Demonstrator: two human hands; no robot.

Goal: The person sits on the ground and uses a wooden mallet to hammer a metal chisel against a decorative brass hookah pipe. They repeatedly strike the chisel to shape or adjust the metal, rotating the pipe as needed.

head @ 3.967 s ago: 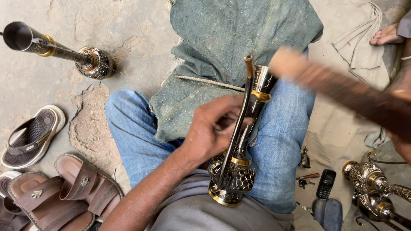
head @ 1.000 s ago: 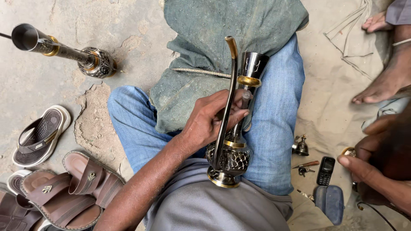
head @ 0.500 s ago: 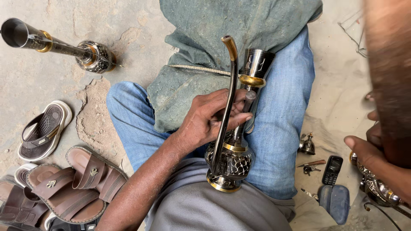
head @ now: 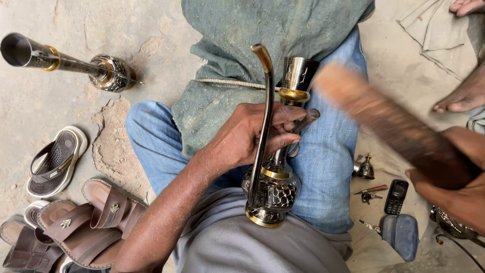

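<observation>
My left hand [head: 252, 134] grips the stem of a dark metal water pipe [head: 275, 187] with brass rings. The pipe stands upright on my lap, and its curved spout [head: 262, 116] rises past my fingers. My right hand [head: 449, 189] is closed around the end of a thick wooden stick [head: 384, 121]. The stick is blurred by motion, and its far end is close to the pipe's top cup [head: 299, 76]. A green-grey cloth [head: 237, 60] covers my jeans beyond the pipe.
A second metal pipe [head: 65, 63] lies on the dirt floor at upper left. Brown sandals [head: 86, 220] and a white sandal [head: 53, 162] sit at left. A small phone [head: 395, 196], keys [head: 371, 192] and metal parts lie at right. Another person's bare foot [head: 462, 98] is at far right.
The wooden stick has swung into view toward the pipe's top, held in my right hand. My left hand stays on the pipe's stem.
</observation>
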